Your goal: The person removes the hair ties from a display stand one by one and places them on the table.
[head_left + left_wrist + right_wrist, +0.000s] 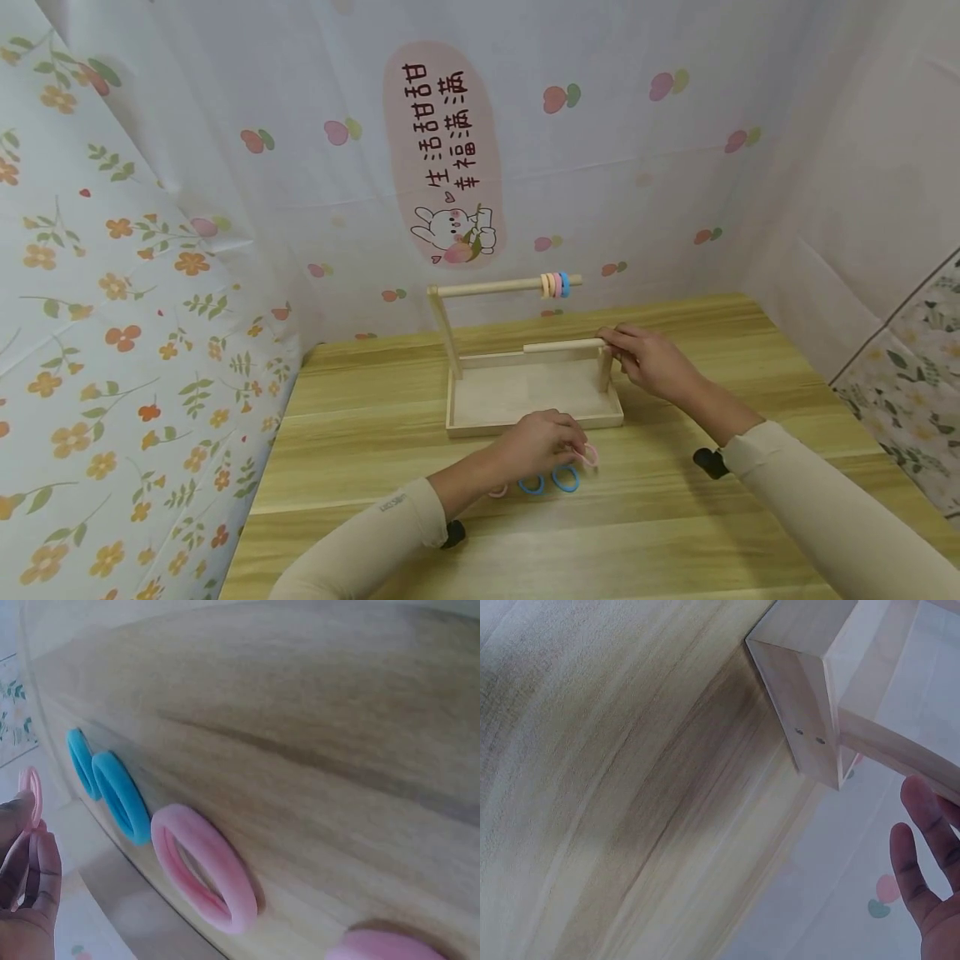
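A wooden rack [495, 393] with a tray base and two bars stands on the table. Several hair ties [556, 285] in yellow, pink and blue hang near the free end of its upper bar [487, 288]. My left hand [538, 440] pinches a pink hair tie [597, 455] in front of the tray. My right hand [651, 362] holds the rack at the short post, where the lower bar [562, 345] begins; its thumb is hidden in the right wrist view. Blue hair ties [136, 793] and pink hair ties [226, 862] lie on the tabletop beside my left hand.
The wood-grained table [645, 517] runs back to a printed cloth [600, 192] behind the rack. Floral cloth [150, 333] hangs along the left. Dark objects [710, 463] show by both forearms.
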Demonstrator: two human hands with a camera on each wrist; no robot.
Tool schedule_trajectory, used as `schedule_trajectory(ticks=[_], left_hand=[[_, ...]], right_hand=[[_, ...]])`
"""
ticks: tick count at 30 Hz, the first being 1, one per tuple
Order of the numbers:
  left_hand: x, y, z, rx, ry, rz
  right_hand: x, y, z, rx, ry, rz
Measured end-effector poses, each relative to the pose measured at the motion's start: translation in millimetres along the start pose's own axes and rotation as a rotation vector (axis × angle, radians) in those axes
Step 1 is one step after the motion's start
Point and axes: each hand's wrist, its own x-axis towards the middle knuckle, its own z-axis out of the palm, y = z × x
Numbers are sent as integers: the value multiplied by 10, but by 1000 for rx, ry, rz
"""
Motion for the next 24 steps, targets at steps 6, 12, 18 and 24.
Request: schedule_trajectory(ticks=[6,12,18,24], left_hand=[[26,27,60,71,-68,25],[61,73,88,136,-93,43],[92,60,151,118,-133,47],[123,63,180,128,-137,71]], right_hand=[[4,-4,7,-3,-5,1],[6,-10,1,-3,-14,12],[6,-17,2,3,-12,23],[12,-32,-2,16,-3,15]])
